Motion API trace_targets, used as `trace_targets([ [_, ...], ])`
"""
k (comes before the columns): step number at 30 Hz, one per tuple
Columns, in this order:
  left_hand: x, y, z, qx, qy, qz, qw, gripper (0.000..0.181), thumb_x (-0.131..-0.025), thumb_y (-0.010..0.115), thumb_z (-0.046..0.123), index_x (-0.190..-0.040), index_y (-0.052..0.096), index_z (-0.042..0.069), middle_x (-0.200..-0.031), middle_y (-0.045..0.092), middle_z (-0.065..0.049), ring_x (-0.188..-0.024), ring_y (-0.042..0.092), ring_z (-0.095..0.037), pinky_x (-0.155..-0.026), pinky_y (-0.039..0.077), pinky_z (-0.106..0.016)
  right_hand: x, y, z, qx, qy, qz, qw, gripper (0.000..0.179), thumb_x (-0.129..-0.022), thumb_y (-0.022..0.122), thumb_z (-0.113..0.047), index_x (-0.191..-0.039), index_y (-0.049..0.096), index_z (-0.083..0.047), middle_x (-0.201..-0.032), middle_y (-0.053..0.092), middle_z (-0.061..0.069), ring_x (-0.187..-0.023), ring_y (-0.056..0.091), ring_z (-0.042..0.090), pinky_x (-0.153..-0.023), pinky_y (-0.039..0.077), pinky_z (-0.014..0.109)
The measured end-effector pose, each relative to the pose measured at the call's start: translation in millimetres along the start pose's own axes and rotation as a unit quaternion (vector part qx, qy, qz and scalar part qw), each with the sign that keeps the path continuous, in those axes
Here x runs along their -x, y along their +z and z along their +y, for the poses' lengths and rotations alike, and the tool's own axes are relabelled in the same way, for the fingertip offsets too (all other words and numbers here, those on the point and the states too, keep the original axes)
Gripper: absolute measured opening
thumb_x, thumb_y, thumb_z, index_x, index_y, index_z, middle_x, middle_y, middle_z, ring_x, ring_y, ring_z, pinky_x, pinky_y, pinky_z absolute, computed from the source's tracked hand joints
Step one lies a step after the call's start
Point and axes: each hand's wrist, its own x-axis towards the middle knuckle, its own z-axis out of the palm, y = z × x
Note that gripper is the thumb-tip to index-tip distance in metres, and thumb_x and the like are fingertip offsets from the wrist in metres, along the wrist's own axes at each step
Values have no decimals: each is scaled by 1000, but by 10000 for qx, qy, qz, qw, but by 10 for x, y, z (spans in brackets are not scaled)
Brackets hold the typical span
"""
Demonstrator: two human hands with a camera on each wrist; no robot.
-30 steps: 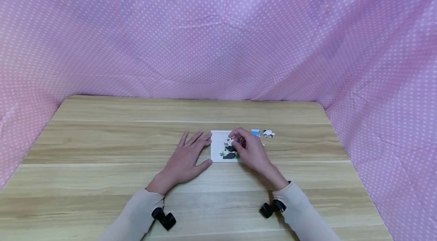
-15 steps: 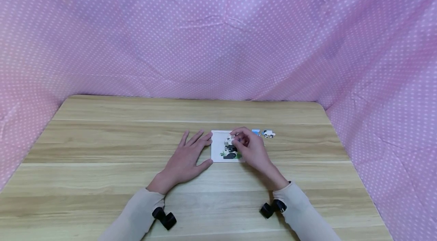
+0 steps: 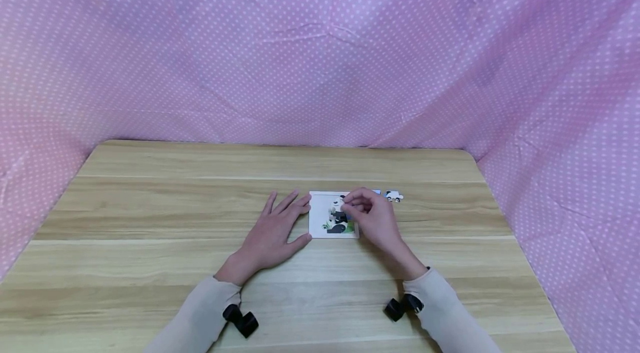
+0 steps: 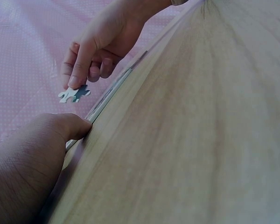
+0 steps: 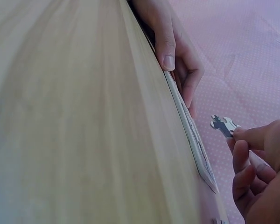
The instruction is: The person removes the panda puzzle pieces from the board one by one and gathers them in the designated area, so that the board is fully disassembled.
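Observation:
My right hand (image 3: 377,219) pinches a jigsaw puzzle piece (image 4: 74,94) between thumb and fingertips. The piece is white and dark, and it is raised above the puzzle board, as both wrist views show. In the head view, the white puzzle board (image 3: 318,219) lies flat in the middle of the table, with a panda picture (image 3: 338,225) on its right part. My right hand hides some of that side. At the board's left edge rests my left hand (image 3: 270,233), fingers spread and straight, with its thumb touching the border.
A loose white-and-black puzzle piece (image 3: 394,196) lies on the wooden table (image 3: 150,219) right of the board. Beside it, a blue piece (image 3: 377,192) shows only partly behind my right hand. Pink dotted cloth (image 3: 320,64) hangs along the table's back and sides.
My right hand has shifted slightly to the right, uncovering more of the board's right edge and hiding more of the blue piece. My left hand stays in place.

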Motion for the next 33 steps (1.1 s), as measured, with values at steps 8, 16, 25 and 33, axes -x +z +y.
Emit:
trace_targets([
  [8, -1, 9, -2, -13, 1, 17, 10000, 67, -107, 64, 51, -160, 57, 10, -179, 37, 2, -170, 26, -26, -139, -3, -58, 16, -83, 39, -161, -1, 161, 9997, 9, -97, 85, -3, -106, 82, -2, -98, 81, 12, -80, 70, 15, -67, 59, 19],
  [16, 0, 19, -9, -26, 15, 29, 10000, 68, -107, 65, 52, -160, 57, 10, -180, 37, 2, -170, 25, -26, -139, -4, -57, 35, -181, 44, -303, 131, 301, 9990, 11, -94, 86, 0, -104, 83, -1, -95, 81, 12, -75, 70, 16, -63, 61, 22],
  [25, 1, 14, -7, -58, 31, 37, 10000, 68, -107, 64, 52, -160, 57, 10, -180, 37, 2, -169, 26, -27, -139, -4, -57, 83, -319, 93, -188, 290, 263, 9991, 10, -96, 85, -2, -106, 83, -2, -95, 80, 12, -73, 69, 17, -63, 59, 21],
  [33, -3, 6, 6, -57, -12, 16, 10000, 68, -107, 65, 51, -160, 57, 10, -179, 38, 2, -169, 27, -28, -139, -3, -58, 131, -457, 145, -62, 228, 141, 9996, 10, -97, 84, -2, -107, 83, -3, -97, 80, 12, -74, 67, 16, -64, 59, 21],
])
